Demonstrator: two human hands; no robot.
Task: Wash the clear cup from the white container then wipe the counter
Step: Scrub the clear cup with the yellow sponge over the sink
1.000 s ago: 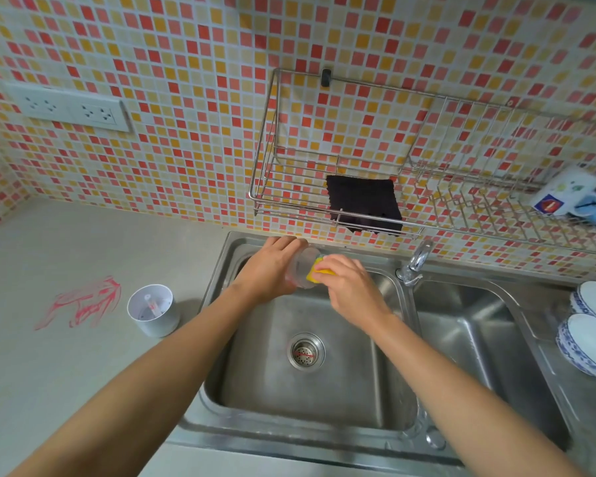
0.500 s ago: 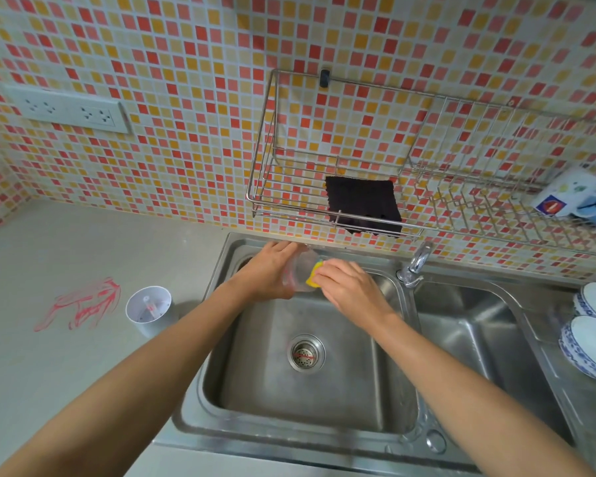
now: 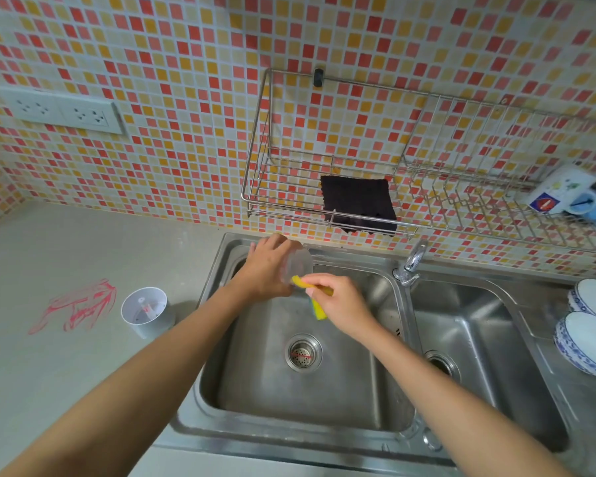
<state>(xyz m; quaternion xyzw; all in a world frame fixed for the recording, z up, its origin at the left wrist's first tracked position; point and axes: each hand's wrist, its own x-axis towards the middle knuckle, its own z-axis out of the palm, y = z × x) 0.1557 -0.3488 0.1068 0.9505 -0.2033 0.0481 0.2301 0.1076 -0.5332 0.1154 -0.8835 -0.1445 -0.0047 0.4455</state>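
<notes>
Your left hand (image 3: 267,270) kept a full grip on the clear plastic cup (image 3: 298,266) over the steel sink (image 3: 300,407), while your right hand (image 3: 338,301) pinched the yellow sponge (image 3: 315,297) against its rim; the white cylindrical container (image 3: 147,313) stood on the grey table (image 3: 66,373).

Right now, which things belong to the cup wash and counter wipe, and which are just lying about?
In use: clear cup in left hand; yellow sponge in right hand; left sink basin; white container; red marks on counter.

Lying about: black cloth, wire rack, bowls, wall socket.
</notes>
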